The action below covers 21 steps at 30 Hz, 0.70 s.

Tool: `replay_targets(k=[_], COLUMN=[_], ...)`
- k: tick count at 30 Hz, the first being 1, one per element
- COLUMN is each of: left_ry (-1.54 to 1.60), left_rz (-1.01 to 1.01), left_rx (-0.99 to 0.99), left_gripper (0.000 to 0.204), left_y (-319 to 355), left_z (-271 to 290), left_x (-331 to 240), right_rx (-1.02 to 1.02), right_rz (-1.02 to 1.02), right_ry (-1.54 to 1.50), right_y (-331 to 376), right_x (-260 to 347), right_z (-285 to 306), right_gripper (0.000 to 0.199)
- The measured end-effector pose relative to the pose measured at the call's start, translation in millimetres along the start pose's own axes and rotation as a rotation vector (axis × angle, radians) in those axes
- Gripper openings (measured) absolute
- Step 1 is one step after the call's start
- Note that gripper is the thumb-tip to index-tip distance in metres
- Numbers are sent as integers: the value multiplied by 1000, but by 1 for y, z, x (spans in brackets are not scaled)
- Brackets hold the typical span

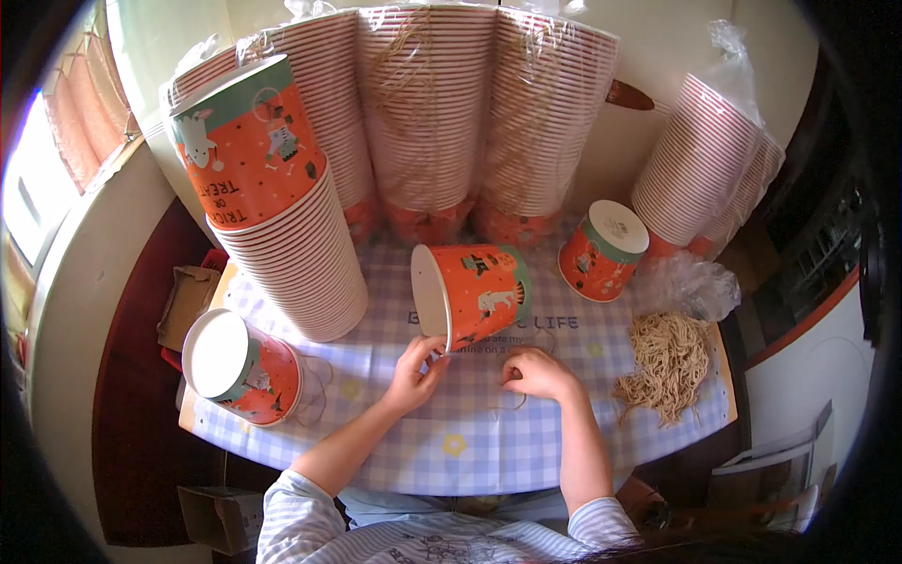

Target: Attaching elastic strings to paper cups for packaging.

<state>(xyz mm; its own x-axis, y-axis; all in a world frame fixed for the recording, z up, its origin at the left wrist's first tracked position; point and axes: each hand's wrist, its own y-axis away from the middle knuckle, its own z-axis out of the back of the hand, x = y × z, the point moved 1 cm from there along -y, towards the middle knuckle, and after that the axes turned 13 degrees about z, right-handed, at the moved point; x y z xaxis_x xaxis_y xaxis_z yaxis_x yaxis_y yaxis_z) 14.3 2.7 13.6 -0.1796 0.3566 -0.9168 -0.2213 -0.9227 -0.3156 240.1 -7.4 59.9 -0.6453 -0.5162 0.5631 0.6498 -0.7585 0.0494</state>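
An orange paper bucket (pixel 484 291) with a green band and Halloween figures lies on its side in mid-table, its open white mouth facing left. My left hand (pixel 416 374) pinches the lower edge of that rim, thumb and fingers closed on it. To the right, just in front of the bucket, my right hand (pixel 538 373) is closed, fingertips together. A thin tan string (pixel 520 403) shows below its fingers; the rest of that string is hard to follow. A heap of loose tan strings (pixel 665 365) lies at the table's right side.
A tall stack of nested buckets (pixel 291 258) stands upside down at left, with a tilted bucket (pixel 266 385) before it. Another upside-down bucket (pixel 592 263) is at right. Plastic-wrapped bucket stacks (pixel 427 113) line the back. Crumpled clear plastic (pixel 695 287) lies beside the strings on the checked tablecloth (pixel 395 451).
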Motion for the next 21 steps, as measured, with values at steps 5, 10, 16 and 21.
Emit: replay_targets(k=[5,10,16,21], left_ry=[-17,-28,-38,-144], left_rz=[-14,-41,-21,-137], left_rx=[7,3,17,74], left_gripper=[31,31,31,32], left_y=[1,1,1,3], left_z=[-1,-2,-2,-5], left_x=[-2,-4,-7,-13], right_rx=[23,16,-329,-605], right_rz=[-1,65,315,255], right_ry=[-8,-35,-299,-568], right_y=[-1,-8,-13,-19], right_x=[-9,2,19,18], right_z=[-9,-10,-9,-24], right_gripper=[14,14,14,15])
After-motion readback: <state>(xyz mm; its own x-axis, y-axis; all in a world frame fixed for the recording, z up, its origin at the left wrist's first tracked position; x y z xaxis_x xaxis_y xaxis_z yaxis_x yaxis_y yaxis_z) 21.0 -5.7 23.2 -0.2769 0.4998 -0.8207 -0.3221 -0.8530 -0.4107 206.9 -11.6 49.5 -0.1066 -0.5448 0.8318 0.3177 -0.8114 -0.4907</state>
